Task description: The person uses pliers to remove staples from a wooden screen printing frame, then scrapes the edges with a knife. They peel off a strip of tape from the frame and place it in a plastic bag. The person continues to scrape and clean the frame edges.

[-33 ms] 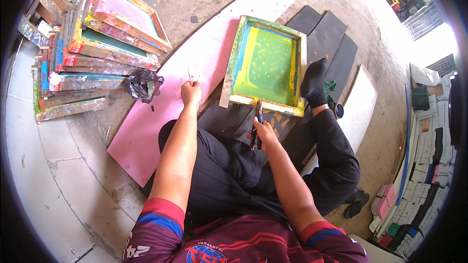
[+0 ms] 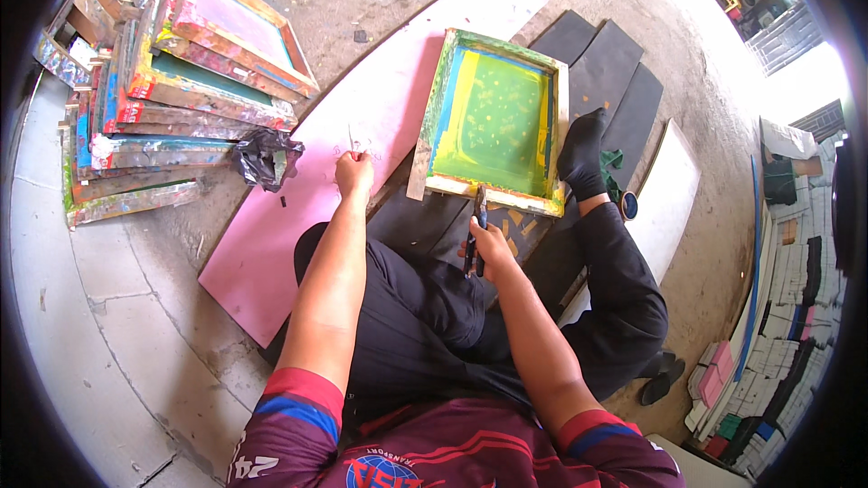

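Far left: stack of paint-stained frames (image 2: 167,116), crumpled black bag (image 2: 259,159) at its right edge. Next, pink board (image 2: 267,262), lying flat. Left hand (image 2: 353,173) is over it, fingers curled and pressed together; pale sliver (image 2: 353,137) shows just past the fingertips, can't tell if it's pinched. Left arm reaches forward, nearly straight.

Centre: wooden screen frame (image 2: 520,201) with green-yellow mesh, partly over the pink board, partly over dark mats (image 2: 633,90). Step in hand looks like tool work along the frame's near side; how far along, can't tell. Next move probably calls for a firm tool grip and a braced frame.

Right hand (image 2: 489,249) sits just short of that side, fingers wrapped round the handles of a dark plier-like tool (image 2: 480,208). Nose points forward at the wood; contact unclear. Right forearm angles inward.

Right of that: black-socked foot (image 2: 583,155), close against the frame's right side, touching or nearly. Round container (image 2: 628,206) beyond it.
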The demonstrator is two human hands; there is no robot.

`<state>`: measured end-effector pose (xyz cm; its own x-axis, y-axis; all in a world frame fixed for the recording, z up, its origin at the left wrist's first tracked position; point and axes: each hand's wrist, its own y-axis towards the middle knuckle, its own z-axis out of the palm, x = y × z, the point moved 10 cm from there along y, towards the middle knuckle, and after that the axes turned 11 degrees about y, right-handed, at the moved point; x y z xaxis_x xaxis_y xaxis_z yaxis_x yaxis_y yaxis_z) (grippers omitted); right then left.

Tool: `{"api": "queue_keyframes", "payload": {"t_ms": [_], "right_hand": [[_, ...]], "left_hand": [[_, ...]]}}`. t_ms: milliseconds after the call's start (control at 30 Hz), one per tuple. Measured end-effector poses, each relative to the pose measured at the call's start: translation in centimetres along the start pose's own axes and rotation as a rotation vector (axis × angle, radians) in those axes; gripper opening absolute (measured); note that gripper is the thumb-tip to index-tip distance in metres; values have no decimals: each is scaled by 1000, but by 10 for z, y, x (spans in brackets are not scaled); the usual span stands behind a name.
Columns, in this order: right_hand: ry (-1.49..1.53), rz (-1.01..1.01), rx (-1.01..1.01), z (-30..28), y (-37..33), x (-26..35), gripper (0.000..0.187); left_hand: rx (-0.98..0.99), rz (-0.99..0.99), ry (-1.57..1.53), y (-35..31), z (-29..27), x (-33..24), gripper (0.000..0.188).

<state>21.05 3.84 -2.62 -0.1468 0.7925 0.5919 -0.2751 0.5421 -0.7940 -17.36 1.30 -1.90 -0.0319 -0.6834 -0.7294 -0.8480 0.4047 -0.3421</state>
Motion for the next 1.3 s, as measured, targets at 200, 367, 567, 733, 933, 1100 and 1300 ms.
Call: {"api": "queue_keyframes", "payload": {"t_ms": [200,367,567,733,933,1100,1300], "right_hand": [[15,-56,-87,4,9,14,48],[-11,-72,-88,13,9,19,45],[22,-24,-166,17,4,22,39],[-90,42,-213,12,0,21,31],[-80,34,-190,-5,6,14,25],[70,-31,-59,3,8,10,21],[29,-90,92,10,-13,19,24]], "left_hand": [[-49,-7,140,-1,-5,-13,38],[-17,-14,95,0,1,-10,39],[5,42,113,2,9,-11,40],[-62,255,142,-7,11,-30,34],[96,168,149,-35,23,-50,41],[105,185,119,-33,19,-48,40],[446,284,-110,-71,45,-73,23]]}}
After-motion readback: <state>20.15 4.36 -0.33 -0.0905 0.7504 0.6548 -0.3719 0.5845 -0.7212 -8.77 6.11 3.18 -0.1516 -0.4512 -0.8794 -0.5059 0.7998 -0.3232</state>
